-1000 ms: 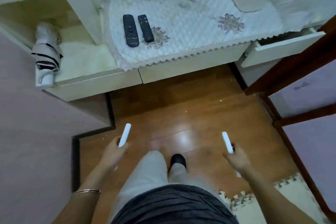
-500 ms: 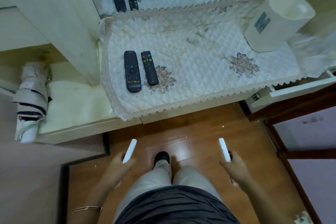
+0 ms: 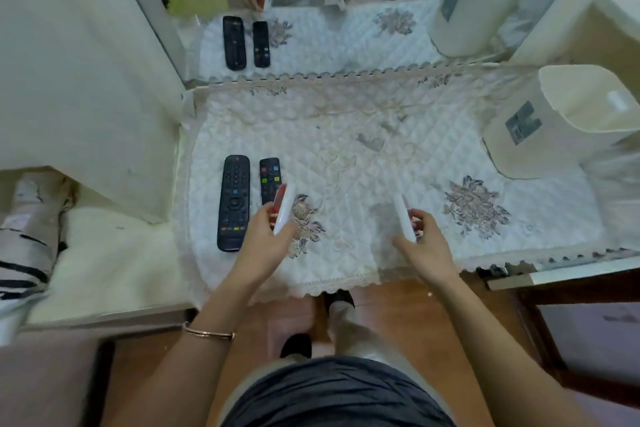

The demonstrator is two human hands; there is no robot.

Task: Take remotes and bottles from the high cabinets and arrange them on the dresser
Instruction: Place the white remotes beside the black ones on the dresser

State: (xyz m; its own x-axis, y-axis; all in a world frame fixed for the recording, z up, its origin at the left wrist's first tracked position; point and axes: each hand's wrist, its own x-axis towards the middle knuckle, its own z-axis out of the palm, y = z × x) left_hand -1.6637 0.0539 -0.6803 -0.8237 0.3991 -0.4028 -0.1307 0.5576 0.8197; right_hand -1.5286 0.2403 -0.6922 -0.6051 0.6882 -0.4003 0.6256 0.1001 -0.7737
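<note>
Near the left edge of the dresser (image 3: 346,282), on its quilted cover (image 3: 346,156), a long black remote (image 3: 234,202) lies lengthwise, with a shorter black remote (image 3: 269,177) just beside it on the right. The left hand (image 3: 265,239) hovers over the front edge, fingers closed around a white remote (image 3: 284,207) that overlaps the shorter black one's near end. Toward the middle, the right hand (image 3: 427,246) grips another white remote (image 3: 404,218). A white bin (image 3: 554,125) stands at the right edge.
</note>
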